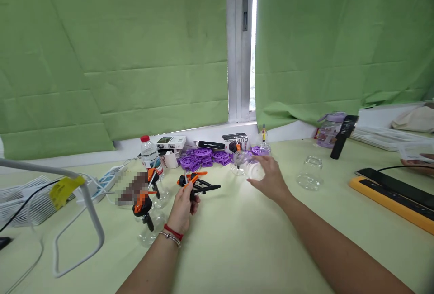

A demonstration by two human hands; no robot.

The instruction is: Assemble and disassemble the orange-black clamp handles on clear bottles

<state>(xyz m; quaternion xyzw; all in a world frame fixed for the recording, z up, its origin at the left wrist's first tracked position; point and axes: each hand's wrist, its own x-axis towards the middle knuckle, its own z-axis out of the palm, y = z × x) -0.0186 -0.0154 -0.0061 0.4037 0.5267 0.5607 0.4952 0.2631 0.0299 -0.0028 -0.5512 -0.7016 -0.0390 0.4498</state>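
Observation:
My left hand (185, 208) is closed round a black and orange folding holder (198, 184), its black arms pointing right above the table. My right hand (269, 178) has thumb and fingers curved round a clear glass jar (255, 170) near the back middle. Left of my left hand, two clear jars stand with black and orange holders (143, 204) on top. Another clear jar (309, 174) sits alone to the right of my right hand. Behind the hands lies a pile of purple plastic pieces (202, 157).
A red-capped bottle (149, 153) and small boxes (171, 142) stand at the back. A grey metal frame (93, 212) is at the left, near white racks (27, 199). At the right are a black comb (343, 136), a purple-lidded jar (329, 131) and an orange-black device (393, 203).

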